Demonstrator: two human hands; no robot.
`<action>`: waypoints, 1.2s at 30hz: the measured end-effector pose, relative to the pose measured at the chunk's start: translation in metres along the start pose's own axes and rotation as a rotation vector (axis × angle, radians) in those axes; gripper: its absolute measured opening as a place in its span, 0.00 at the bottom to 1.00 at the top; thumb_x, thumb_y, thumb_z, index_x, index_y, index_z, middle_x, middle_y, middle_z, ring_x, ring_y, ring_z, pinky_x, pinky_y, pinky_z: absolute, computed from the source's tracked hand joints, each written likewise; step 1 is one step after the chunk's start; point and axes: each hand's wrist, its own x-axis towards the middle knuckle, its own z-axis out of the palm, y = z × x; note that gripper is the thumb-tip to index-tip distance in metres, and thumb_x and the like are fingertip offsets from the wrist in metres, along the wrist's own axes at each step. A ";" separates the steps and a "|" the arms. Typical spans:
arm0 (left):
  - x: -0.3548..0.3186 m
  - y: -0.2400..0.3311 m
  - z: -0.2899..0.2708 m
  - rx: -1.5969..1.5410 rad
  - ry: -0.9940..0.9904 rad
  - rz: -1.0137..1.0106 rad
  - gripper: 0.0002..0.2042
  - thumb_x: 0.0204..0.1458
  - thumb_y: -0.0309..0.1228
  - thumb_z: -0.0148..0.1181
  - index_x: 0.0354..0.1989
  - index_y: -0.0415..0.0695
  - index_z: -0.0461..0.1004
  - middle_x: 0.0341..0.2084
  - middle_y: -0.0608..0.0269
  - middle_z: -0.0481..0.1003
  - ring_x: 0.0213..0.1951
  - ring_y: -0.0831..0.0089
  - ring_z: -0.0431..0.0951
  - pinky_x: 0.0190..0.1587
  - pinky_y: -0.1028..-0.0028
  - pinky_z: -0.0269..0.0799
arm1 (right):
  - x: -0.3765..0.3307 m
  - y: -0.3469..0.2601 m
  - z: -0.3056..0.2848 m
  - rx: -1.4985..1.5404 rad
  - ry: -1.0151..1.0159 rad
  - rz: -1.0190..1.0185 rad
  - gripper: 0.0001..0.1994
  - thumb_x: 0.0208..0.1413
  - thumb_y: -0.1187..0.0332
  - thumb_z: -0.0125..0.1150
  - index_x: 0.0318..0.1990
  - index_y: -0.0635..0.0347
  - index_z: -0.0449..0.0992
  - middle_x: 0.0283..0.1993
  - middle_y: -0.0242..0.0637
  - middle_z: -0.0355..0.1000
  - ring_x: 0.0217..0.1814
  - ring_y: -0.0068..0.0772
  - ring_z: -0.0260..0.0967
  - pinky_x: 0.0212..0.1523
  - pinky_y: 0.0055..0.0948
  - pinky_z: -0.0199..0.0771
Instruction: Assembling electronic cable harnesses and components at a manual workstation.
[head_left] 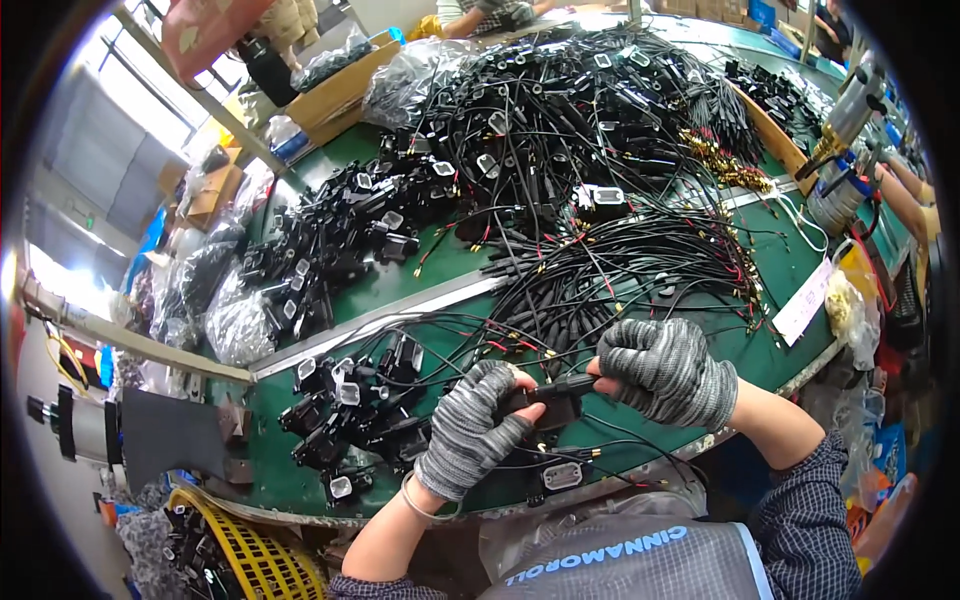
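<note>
Both my hands wear grey striped fingerless gloves and meet over the green table near its front edge. My left hand (472, 432) grips a small black plastic housing (556, 411) between thumb and fingers. From the right, my right hand (664, 374) pinches a black cable plug (572, 385) lying against the top of that housing. I cannot tell whether plug and housing are joined. Just left of my left hand lies a small heap of black housings (345, 395), some with pale rectangular faces. One housing with a pale face (563, 475) rests below my hands.
A large heap of black housings and cables (560, 110) covers the far table. Black cables with reddish ends (640, 260) lie beyond my hands. A metal strip (400, 310) crosses the table. A yellow basket (245, 545) stands lower left; a power screwdriver-like tool (850, 110) hangs right.
</note>
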 end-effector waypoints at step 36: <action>-0.006 0.014 0.020 0.248 0.026 0.224 0.17 0.41 0.40 0.62 0.37 0.45 0.70 0.27 0.62 0.72 0.23 0.63 0.74 0.23 0.70 0.69 | -0.001 -0.021 0.004 -0.098 0.044 -0.055 0.09 0.40 0.60 0.59 0.26 0.53 0.71 0.27 0.29 0.68 0.30 0.34 0.65 0.36 0.36 0.64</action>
